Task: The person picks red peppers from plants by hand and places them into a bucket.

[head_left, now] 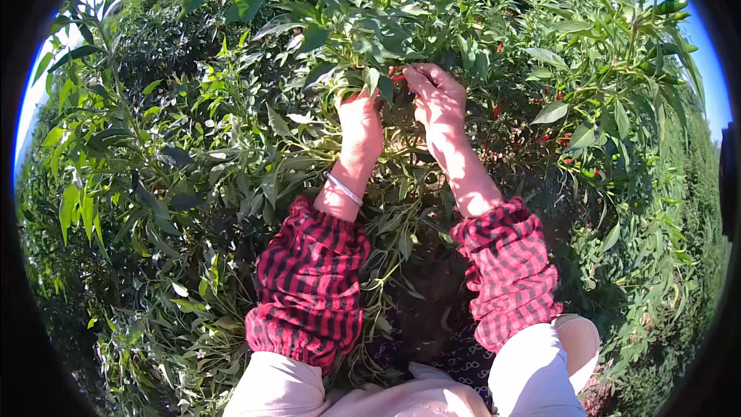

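Both my hands are in among the leaves of a pepper plant. A small red chili pepper shows at the fingertips of my right hand, pinched between thumb and fingers. Just left of it, my left hand is curled at the stems; leaves cover its fingertips, so what it grips is hidden. Red-and-black checked sleeve covers wrap both forearms, and a pale bangle circles my left wrist.
More red peppers hang in the foliage right of my right hand. A tall branch with green peppers rises at the upper right, and another leafy branch at the left. Bent stems lie between my forearms over shaded ground.
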Demonstrator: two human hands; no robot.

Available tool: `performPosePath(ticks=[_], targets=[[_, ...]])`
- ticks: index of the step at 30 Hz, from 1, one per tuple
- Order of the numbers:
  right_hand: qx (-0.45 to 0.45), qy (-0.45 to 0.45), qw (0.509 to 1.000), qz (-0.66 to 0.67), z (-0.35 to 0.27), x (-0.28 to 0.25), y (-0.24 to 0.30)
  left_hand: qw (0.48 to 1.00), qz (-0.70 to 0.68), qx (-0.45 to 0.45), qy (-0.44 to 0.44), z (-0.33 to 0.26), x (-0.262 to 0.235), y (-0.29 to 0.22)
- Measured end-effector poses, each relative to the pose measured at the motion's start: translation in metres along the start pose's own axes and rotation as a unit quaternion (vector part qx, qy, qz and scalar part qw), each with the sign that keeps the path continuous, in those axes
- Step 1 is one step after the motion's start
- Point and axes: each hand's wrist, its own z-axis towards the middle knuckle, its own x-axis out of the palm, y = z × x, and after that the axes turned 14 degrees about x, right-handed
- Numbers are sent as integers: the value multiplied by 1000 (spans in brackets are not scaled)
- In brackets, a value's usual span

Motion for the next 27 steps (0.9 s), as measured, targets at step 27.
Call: performPosePath(ticks=[27], targets=[[-178, 116, 967, -140, 9, 33, 6, 962, -260, -80, 11, 0, -21, -5]])
